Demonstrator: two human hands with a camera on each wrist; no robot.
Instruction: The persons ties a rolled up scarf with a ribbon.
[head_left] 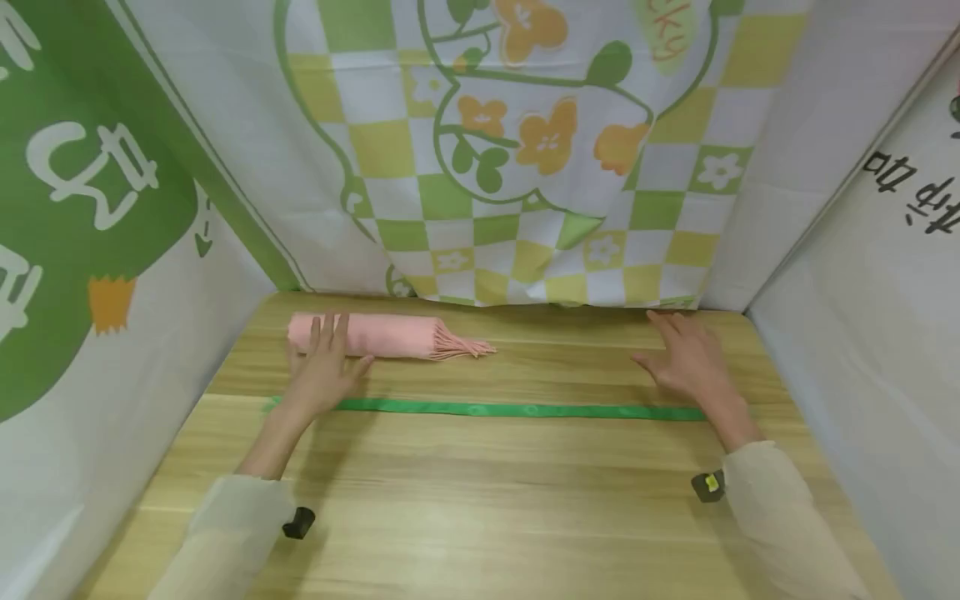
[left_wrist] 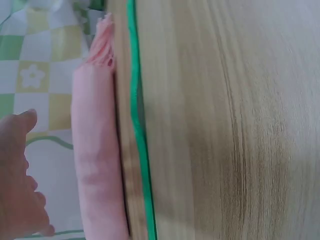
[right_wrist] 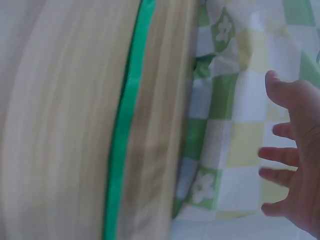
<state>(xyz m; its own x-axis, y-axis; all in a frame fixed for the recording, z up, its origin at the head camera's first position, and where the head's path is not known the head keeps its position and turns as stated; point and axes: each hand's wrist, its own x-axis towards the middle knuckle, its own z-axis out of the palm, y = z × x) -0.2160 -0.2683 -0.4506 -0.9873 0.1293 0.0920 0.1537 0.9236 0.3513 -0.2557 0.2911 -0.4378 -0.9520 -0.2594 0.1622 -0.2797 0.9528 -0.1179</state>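
A pink scarf point(head_left: 397, 335), rolled into a long bundle with its twisted fringe pointing right, lies along the far part of the table. My left hand point(head_left: 324, 372) reaches over its left end with spread fingers, overlapping it in the head view. In the left wrist view a gap shows between that hand point(left_wrist: 20, 175) and the scarf point(left_wrist: 97, 145). My right hand point(head_left: 688, 357) is spread over the table's far right, near the back edge, holding nothing. Its thumb and fingers stand apart in the right wrist view, in front of the checkered cloth point(right_wrist: 245, 120).
A green strip point(head_left: 525, 410) runs across the wooden table point(head_left: 480, 500), nearer me than the scarf. Behind the table hangs a checkered, flowered cloth point(head_left: 450, 192). Printed sheets flank it, a green-and-white one point(head_left: 75, 250) left and a white one point(head_left: 892, 333) right.
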